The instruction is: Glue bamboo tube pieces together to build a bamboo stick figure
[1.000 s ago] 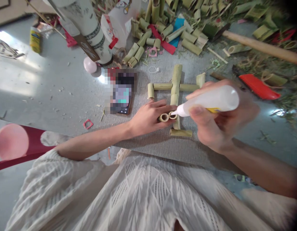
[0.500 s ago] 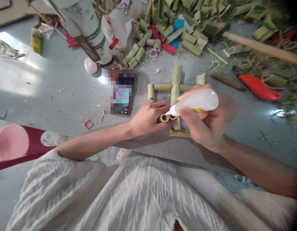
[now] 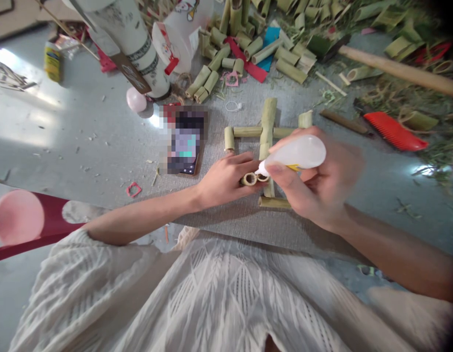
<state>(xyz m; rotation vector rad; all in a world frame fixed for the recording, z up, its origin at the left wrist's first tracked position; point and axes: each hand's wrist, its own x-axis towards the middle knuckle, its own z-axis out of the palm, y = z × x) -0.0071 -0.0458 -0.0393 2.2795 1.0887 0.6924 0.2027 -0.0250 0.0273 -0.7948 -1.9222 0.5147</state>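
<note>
1. Your left hand is holding a pair of bamboo tubes side by side between its fingers, their open ends facing up toward you.
2. Your right hand is gripping a white squeeze bottle, tilted so that its nozzle is pointing at the rims where the two tubes are meeting.
3. Under and behind your hands, a tube frame is lying on the grey surface; its foot bar is showing just below the right tube.
4. Farther out, a phone is lying to the left of the frame, and a pile of cut tubes is spreading along the far side.
5. You could be risking a spill: too hard a squeeze would probably be sending liquid over the rims onto your fingers. A loosening left grip might be letting the tubes slip apart, and a low right wrist could be nudging the frame.
6. Your right hand is hiding part of the frame's right side and the foot bar's end. Whether the nozzle is touching a rim, or any liquid is coming out, you cannot tell. Coarse squares are masking much of the phone.
</note>
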